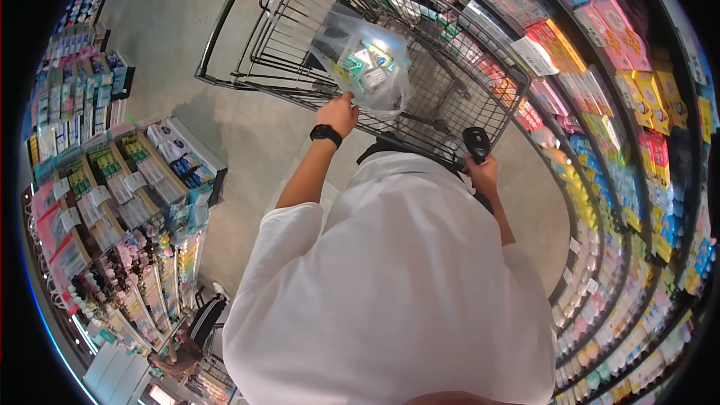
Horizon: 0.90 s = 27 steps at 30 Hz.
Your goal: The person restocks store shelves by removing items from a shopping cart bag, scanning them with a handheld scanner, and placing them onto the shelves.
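My left hand (339,114), with a black watch on its wrist, is closed on the near side rail of a wire shopping cart (277,91). Beside its fingers, a clear plastic bag (394,97) with several small white and green packages lies in the cart. In my right hand (481,170) is a black handheld scanner (476,142), held upright by the cart's lower right corner. The fingers of that hand are wrapped round the scanner's grip, partly hidden by it.
Curved shelves with colourful boxes (555,41) and bottles run along the right. Display racks (120,172) with small packets stand at the left. Another person (206,322) is at the lower left, near a further rack. Grey floor (161,15) shows between cart and racks.
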Each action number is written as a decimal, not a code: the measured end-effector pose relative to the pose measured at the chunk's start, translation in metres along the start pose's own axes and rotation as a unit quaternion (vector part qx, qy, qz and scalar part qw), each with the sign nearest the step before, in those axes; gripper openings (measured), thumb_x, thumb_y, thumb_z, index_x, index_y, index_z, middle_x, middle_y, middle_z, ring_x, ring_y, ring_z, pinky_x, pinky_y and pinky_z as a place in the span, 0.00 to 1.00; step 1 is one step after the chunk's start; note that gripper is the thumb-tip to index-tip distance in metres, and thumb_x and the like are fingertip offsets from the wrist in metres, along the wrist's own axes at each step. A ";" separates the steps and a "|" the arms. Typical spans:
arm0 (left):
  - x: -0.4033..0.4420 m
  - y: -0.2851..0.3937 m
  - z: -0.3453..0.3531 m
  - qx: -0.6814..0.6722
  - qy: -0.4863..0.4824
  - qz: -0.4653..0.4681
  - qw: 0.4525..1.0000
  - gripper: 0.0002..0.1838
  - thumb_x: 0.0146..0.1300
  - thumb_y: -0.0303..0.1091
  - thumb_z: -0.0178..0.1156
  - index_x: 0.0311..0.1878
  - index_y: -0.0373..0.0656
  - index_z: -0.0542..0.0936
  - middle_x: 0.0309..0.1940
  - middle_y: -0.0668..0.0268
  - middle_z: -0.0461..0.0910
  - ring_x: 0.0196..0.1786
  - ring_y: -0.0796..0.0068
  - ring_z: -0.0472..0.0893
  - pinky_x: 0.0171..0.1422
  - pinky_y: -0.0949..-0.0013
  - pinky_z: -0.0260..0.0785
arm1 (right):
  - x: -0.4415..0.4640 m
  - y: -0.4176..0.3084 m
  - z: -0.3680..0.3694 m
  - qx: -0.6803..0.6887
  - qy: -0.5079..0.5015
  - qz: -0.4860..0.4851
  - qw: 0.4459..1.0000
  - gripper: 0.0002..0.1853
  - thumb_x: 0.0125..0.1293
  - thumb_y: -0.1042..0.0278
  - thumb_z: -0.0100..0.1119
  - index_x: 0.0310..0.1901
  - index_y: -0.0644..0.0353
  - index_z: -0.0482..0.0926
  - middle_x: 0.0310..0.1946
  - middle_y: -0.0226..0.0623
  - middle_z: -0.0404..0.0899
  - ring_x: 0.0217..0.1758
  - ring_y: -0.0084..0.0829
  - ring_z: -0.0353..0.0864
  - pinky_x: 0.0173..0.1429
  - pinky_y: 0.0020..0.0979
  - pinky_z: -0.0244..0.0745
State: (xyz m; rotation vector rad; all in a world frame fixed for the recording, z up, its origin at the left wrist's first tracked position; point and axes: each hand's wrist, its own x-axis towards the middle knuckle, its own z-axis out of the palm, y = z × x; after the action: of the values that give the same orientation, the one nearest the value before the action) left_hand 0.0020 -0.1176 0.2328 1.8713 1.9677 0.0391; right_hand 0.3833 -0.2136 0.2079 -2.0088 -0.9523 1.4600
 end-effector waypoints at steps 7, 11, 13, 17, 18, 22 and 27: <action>0.061 -0.003 0.011 -0.008 -0.054 0.053 0.997 0.18 0.61 0.42 0.63 0.51 0.45 0.78 0.38 0.52 0.85 0.41 0.47 0.84 0.45 0.49 0.77 | 0.006 0.000 0.003 0.030 0.032 0.026 0.999 0.08 0.63 0.70 0.63 0.40 0.65 0.80 0.28 0.35 0.83 0.22 0.24 0.80 0.27 0.27 0.76; 0.106 -0.005 0.032 0.014 -0.137 0.072 0.988 0.21 0.61 0.43 0.63 0.55 0.46 0.77 0.41 0.51 0.85 0.46 0.49 0.84 0.51 0.51 0.76 | 0.011 0.011 -0.002 -0.043 0.114 -0.031 0.992 0.11 0.64 0.68 0.65 0.44 0.65 0.78 0.28 0.35 0.83 0.25 0.24 0.81 0.31 0.27 0.75; 0.126 -0.008 0.046 0.018 -0.175 0.091 0.980 0.21 0.61 0.41 0.62 0.55 0.44 0.78 0.44 0.50 0.84 0.50 0.50 0.83 0.55 0.52 0.75 | 0.019 0.007 0.000 -0.085 0.187 -0.081 0.975 0.12 0.64 0.67 0.65 0.44 0.66 0.78 0.29 0.36 0.83 0.28 0.25 0.82 0.34 0.28 0.76; 0.148 -0.016 0.073 0.047 -0.217 0.100 0.970 0.21 0.61 0.42 0.61 0.54 0.43 0.79 0.44 0.50 0.84 0.50 0.49 0.83 0.56 0.51 0.75 | 0.030 -0.025 -0.004 -0.149 0.331 -0.146 0.920 0.19 0.62 0.65 0.67 0.51 0.65 0.76 0.35 0.42 0.84 0.38 0.40 0.84 0.45 0.35 0.77; 0.150 -0.017 0.080 0.064 -0.237 0.086 0.965 0.21 0.62 0.43 0.61 0.55 0.43 0.79 0.46 0.50 0.84 0.51 0.49 0.83 0.57 0.51 0.75 | 0.035 -0.030 -0.005 -0.176 0.382 -0.154 0.894 0.22 0.59 0.65 0.67 0.54 0.63 0.75 0.36 0.45 0.84 0.40 0.45 0.85 0.46 0.39 0.77; 0.150 -0.012 0.082 0.061 -0.284 0.058 0.955 0.20 0.62 0.42 0.57 0.53 0.41 0.80 0.51 0.48 0.82 0.55 0.49 0.81 0.60 0.52 0.74 | 0.074 -0.045 -0.004 -0.178 0.431 -0.075 0.881 0.28 0.57 0.60 0.70 0.56 0.63 0.72 0.42 0.47 0.82 0.46 0.49 0.83 0.51 0.43 0.76; 0.153 -0.018 0.091 0.047 -0.301 0.037 0.952 0.23 0.62 0.44 0.60 0.58 0.45 0.79 0.51 0.48 0.82 0.55 0.48 0.81 0.61 0.52 0.72 | 0.117 -0.037 -0.004 -0.163 0.477 -0.056 0.862 0.32 0.53 0.54 0.72 0.53 0.66 0.69 0.49 0.52 0.78 0.52 0.51 0.79 0.57 0.47 0.72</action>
State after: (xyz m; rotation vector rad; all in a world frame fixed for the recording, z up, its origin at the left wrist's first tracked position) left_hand 0.0139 0.0035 0.1012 1.7386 1.4947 -0.5487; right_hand 0.3994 -0.1004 0.1638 -2.4269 -0.8419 0.1059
